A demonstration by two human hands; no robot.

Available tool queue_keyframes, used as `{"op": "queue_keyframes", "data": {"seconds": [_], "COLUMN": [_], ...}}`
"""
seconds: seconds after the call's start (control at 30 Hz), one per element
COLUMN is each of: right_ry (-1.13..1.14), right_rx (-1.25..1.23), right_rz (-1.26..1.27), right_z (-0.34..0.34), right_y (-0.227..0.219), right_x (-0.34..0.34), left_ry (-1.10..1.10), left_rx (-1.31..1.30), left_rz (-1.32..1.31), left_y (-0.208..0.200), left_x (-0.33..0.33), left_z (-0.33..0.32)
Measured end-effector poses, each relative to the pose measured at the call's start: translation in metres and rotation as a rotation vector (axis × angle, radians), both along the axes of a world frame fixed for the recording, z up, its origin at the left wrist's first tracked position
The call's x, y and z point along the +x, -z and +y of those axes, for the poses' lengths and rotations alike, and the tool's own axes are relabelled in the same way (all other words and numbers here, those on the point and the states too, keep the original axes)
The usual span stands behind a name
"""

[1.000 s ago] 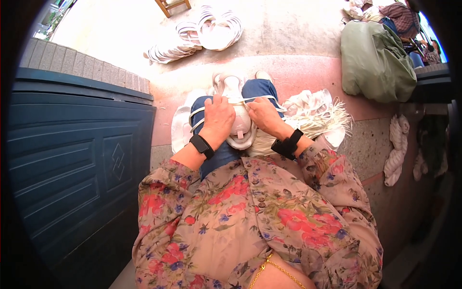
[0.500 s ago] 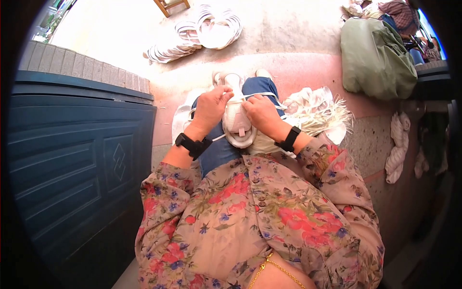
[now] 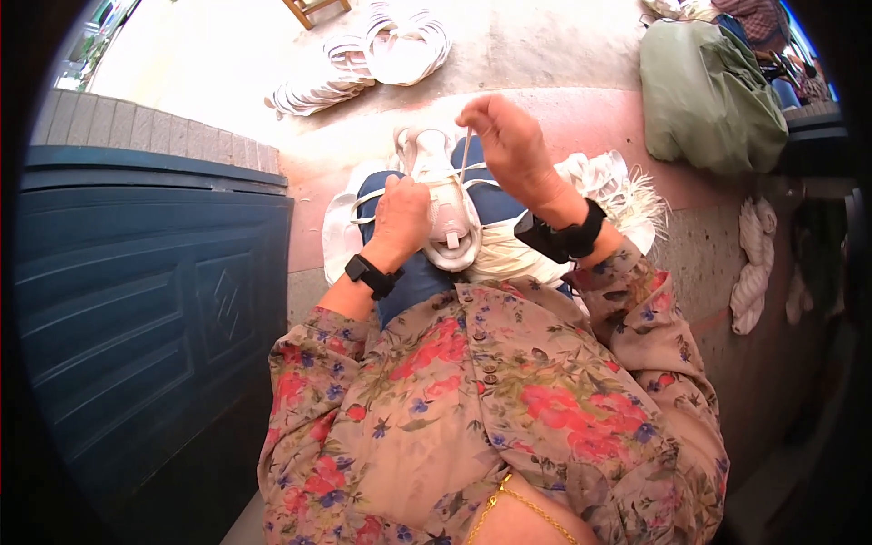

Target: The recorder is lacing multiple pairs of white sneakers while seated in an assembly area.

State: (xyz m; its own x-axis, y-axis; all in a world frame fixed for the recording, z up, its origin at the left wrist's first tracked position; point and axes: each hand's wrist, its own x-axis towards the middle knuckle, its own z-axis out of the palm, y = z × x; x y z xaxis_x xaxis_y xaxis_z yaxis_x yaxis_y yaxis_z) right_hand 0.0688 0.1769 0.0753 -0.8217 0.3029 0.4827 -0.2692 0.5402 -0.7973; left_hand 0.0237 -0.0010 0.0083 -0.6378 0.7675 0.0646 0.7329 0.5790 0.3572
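Observation:
A pale, whitish shoe [image 3: 451,213] with a mesh surface lies lengthwise across my lap, between my knees. My left hand [image 3: 402,215] is closed at the shoe's left side, and its fingertips are partly hidden. A loose white lace runs out to the left of that hand over my jeans. Raised above the far right of the shoe, my right hand [image 3: 516,145] pinches a shoelace [image 3: 467,156], which stretches taut down to the shoe. Beside my right knee rests a bunch of white laces [image 3: 627,204] with frayed-looking ends. More cream strands [image 3: 516,256] lie on my lap below the right forearm.
White layered bundles [image 3: 404,50] sit on the floor ahead, near a wooden stool leg [image 3: 313,11]. A large green sack [image 3: 708,100] stands at the far right. A twisted white bundle [image 3: 752,263] hangs or lies to the right. Blue panelled door [image 3: 154,300] on my left.
My right hand has risen away from the shoe and drawn a lace up taut. The left hand has stayed by the shoe, turning and closing at its left side.

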Motion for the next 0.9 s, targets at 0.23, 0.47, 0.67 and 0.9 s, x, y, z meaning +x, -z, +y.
{"op": "queue_keyframes", "data": {"seconds": [0.23,0.47,0.67,0.9], "right_ry": [-0.136,0.0,-0.176,-0.123], "right_rx": [-0.34,-0.199,-0.071,0.284], "right_rz": [-0.182,-0.354,-0.469,-0.407], "right_z": [0.005,0.003,-0.023,-0.025], "right_y": [-0.005,0.033,0.07,0.083], "right_x": [0.002,0.012,0.029,0.041], "left_ry": [0.0,-0.092,-0.052,-0.109], "left_rx": [-0.025,0.084,0.126,0.091], "left_rz": [-0.249,-0.398,-0.421,-0.184], "left_y": [0.011,0.016,0.008,0.019], "left_x": [-0.017,-0.013,-0.014,-0.006], "left_z": [0.003,0.004,0.001,0.005]}}
